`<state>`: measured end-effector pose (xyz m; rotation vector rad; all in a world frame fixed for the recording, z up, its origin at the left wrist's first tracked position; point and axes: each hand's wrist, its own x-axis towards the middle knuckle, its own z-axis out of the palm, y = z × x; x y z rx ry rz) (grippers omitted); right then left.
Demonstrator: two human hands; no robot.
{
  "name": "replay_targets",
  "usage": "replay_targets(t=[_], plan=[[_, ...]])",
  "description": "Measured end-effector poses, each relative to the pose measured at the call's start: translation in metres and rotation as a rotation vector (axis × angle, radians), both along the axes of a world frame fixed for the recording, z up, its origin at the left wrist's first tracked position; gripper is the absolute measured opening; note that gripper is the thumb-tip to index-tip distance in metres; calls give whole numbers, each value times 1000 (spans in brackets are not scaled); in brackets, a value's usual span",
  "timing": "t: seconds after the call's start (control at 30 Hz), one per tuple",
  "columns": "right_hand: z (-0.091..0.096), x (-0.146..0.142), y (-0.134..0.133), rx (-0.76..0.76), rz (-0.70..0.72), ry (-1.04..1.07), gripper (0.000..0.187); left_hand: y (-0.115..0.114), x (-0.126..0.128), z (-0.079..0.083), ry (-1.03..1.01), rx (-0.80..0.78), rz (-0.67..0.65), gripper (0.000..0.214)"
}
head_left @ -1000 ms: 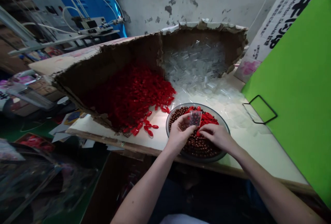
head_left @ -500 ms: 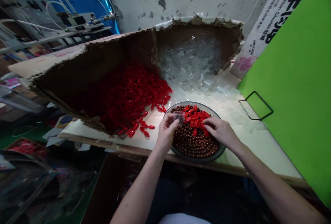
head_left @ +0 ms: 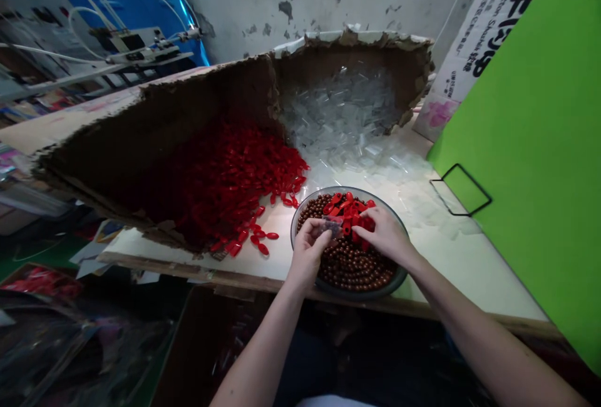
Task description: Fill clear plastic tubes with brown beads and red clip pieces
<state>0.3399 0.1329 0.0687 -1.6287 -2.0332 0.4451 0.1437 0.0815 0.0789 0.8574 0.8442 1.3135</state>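
My left hand (head_left: 310, 245) pinches a small clear plastic sleeve (head_left: 332, 226) between thumb and fingers; something dark shows through it, too small to make out. Under both hands sits a round bowl (head_left: 402, 277) filled with glossy brown beads (head_left: 359, 269). A heap of red plastic pieces (head_left: 345, 210) lies on the beads. My right hand (head_left: 382, 231) is at this heap, its thumb and fingers closed around a red piece, with the fingertips partly hidden among the others.
Behind the bowl, a torn cardboard box (head_left: 154, 109) spills red pieces (head_left: 244, 175) at left and clear plastic sleeves (head_left: 342, 113) at right onto the white table (head_left: 474, 275). A green board (head_left: 526, 144) with a black wire handle (head_left: 469, 191) stands at right.
My right hand has moved slightly left and closed in on the red pieces. My left hand and its clear sleeve have shifted slightly down and right. The view has shifted a little.
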Motion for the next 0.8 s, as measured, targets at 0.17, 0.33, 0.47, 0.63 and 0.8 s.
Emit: replay_targets(t=[0.17, 0.33, 0.47, 0.63, 0.8], plan=[[17, 4, -7, -97, 78, 472, 26, -1, 10, 2, 35, 2, -53, 23], [37, 0, -16, -37, 116, 453, 32, -2, 13, 8, 130, 29, -94, 23], [50, -2, -20, 188, 244, 268, 31, -1, 13, 9, 204, 24, -95, 21], [53, -2, -25, 305, 289, 207, 29, 1, 15, 8, 218, 20, -105, 20], [47, -4, -33, 234, 326, 274, 35, 1, 16, 7, 126, -21, -123, 23]])
